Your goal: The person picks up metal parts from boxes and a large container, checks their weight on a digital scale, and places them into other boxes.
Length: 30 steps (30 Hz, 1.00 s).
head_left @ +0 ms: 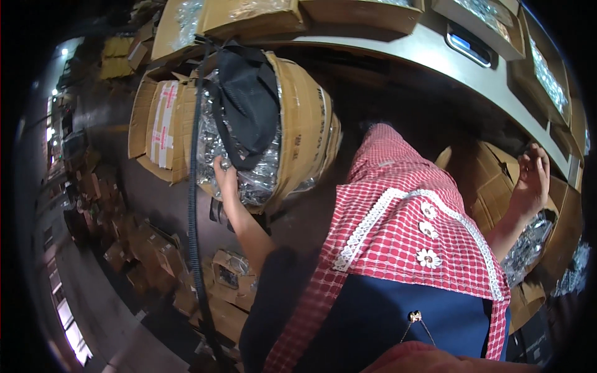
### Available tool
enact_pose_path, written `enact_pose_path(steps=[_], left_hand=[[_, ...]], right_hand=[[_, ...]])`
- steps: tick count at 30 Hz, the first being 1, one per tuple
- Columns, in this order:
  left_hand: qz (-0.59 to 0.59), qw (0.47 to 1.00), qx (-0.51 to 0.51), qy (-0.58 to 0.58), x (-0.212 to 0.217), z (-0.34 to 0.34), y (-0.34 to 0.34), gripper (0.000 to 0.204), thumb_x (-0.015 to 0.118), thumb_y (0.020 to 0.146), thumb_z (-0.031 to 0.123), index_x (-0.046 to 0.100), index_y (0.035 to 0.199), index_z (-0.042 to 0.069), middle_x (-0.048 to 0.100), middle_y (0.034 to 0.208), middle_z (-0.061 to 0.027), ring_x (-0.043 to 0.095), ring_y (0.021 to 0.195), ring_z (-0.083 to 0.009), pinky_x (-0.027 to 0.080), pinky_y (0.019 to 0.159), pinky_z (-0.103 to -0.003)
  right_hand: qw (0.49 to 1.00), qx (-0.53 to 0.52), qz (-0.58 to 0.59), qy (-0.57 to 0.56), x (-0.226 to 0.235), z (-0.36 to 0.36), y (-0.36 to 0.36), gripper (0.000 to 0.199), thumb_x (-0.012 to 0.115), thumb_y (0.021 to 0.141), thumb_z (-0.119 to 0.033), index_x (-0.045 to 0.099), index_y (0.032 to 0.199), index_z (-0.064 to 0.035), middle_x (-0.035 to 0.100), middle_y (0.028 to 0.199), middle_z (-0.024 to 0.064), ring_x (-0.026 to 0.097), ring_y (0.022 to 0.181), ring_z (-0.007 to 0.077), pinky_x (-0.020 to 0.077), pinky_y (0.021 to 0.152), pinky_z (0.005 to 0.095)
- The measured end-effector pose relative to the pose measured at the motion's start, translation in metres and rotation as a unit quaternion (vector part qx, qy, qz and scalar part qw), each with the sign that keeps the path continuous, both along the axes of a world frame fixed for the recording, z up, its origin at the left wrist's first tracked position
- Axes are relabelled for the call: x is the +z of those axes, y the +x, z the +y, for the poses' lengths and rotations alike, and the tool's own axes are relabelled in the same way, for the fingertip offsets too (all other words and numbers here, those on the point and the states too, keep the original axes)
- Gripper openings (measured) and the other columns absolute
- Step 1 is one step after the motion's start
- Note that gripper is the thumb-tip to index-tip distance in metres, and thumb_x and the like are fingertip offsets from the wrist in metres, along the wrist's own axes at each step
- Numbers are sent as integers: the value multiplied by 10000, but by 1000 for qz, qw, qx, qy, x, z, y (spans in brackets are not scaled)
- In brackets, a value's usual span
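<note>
My left hand [227,179] reaches into a large cardboard box [305,118] on the left, filled with shiny clear plastic packets [258,183]. Its thumb and finger close on a small, shiny bit at the packets' edge, too small to make out. Just beyond that hand, a black fabric bag [249,105] with straps lies on top of the packets. Out to the right, my right hand [532,180] is raised with loosely bent fingers, and nothing shows in it. Below it, more clear plastic packets [525,248] fill an open cardboard box [563,239].
A pale bench [398,46] curves along the far side, bearing cardboard trays [360,15] of plastic-wrapped goods. A smaller open carton [142,124] stands left of the big box. A dark strap [194,217] runs down the view. Many cartons [149,248] crowd the left floor.
</note>
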<state>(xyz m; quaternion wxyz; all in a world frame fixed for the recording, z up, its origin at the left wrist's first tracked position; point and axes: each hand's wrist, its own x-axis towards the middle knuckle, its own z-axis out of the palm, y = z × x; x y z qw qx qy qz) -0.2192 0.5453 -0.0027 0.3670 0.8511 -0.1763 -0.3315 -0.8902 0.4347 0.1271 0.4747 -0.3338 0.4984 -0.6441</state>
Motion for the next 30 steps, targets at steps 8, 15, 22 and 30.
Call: enact_pose_path(steps=[8, 15, 22, 30], left_hand=[[-351, 936, 13, -36, 48, -20, -50, 187, 722, 754, 92, 587, 868, 31, 602, 776, -63, 524, 725, -175, 428, 693, -313], [-546, 831, -18, 108, 207, -27, -111, 283, 636, 873, 295, 552, 969, 42, 667, 786, -190, 649, 745, -368, 472, 640, -464], [85, 892, -417, -150, 204, -115, -222, 109, 638, 863, 48, 533, 853, 20, 624, 766, -39, 583, 703, -92, 457, 619, -206], [334, 737, -501, -308, 181, -298, -397, 173, 625, 870, 54, 490, 964, -2, 642, 885, -101, 615, 770, -113, 504, 652, -241]], right_hand=[[989, -57, 135, 33, 1, -29, -6, 237, 576, 887, -60, 611, 1104, 29, 645, 1063, 108, 623, 846, 154, 506, 784, 267], [978, -19, 209, 11, 4, -51, -9, 181, 595, 883, -65, 640, 1046, 1, 654, 984, 66, 624, 811, 132, 507, 776, 259], [990, -30, 134, -17, 5, -43, 3, 231, 566, 874, -8, 582, 1102, 18, 632, 1026, 96, 622, 796, 132, 503, 724, 256], [960, -229, 156, -41, 22, -4, -38, 362, 559, 865, -10, 508, 1223, 0, 547, 1186, 113, 629, 822, 140, 532, 740, 278]])
